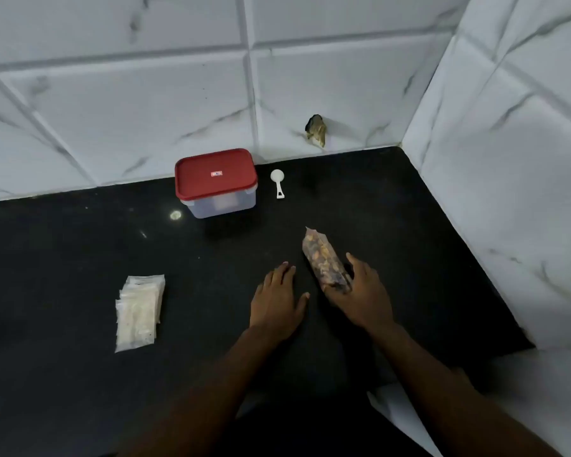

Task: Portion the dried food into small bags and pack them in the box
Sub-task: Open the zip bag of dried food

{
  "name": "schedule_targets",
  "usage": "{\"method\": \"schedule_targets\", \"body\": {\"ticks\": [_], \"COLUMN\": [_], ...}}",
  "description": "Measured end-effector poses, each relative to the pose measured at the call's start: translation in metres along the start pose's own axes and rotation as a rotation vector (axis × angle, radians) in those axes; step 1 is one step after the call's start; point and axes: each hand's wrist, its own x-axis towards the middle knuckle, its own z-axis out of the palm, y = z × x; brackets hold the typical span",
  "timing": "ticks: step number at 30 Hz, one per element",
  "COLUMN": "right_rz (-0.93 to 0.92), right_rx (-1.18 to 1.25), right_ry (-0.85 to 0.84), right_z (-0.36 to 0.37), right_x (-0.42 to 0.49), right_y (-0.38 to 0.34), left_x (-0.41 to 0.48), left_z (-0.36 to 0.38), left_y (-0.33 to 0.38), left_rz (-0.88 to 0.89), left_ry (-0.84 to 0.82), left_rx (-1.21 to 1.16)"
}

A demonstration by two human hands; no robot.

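A long clear bag of dried food (322, 257) lies on the black counter (80, 374), pointing away from me. My right hand (365, 291) wraps its near end, thumb on the right side and fingers under the bag. My left hand (279, 298) rests flat and open on the counter just left of the bag, holding nothing. A clear plastic box with a red lid (215, 181), lid on, stands at the back near the wall. A small white scoop (278, 182) lies to the right of the box. A stack of empty small clear bags (139, 311) lies at the left.
White marble-patterned tiled walls (310, 77) close the counter at the back and on the right, forming a corner. A chipped hole (317, 130) shows in the back wall. A white edge (399, 413) sits at the near right by my forearm.
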Motion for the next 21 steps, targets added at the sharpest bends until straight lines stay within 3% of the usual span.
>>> {"method": "schedule_targets", "body": {"ticks": [4,14,21], "right_rz": [-0.002,0.027,0.065], "right_rx": [0.055,0.194,0.297], "right_ry": [-0.007,-0.043,-0.148], "right_z": [-0.001,0.004,-0.003], "right_x": [0.006,0.034,0.049], "right_y": [0.004,0.005,0.003], "left_x": [0.01,0.041,0.05], "left_z": [0.003,-0.006,-0.003], "left_y": [0.007,0.036,0.046], "left_rz": [-0.056,-0.349,-0.423], "left_ry": [0.029,-0.072,-0.021], "left_rx": [-0.184,-0.916,-0.991]}}
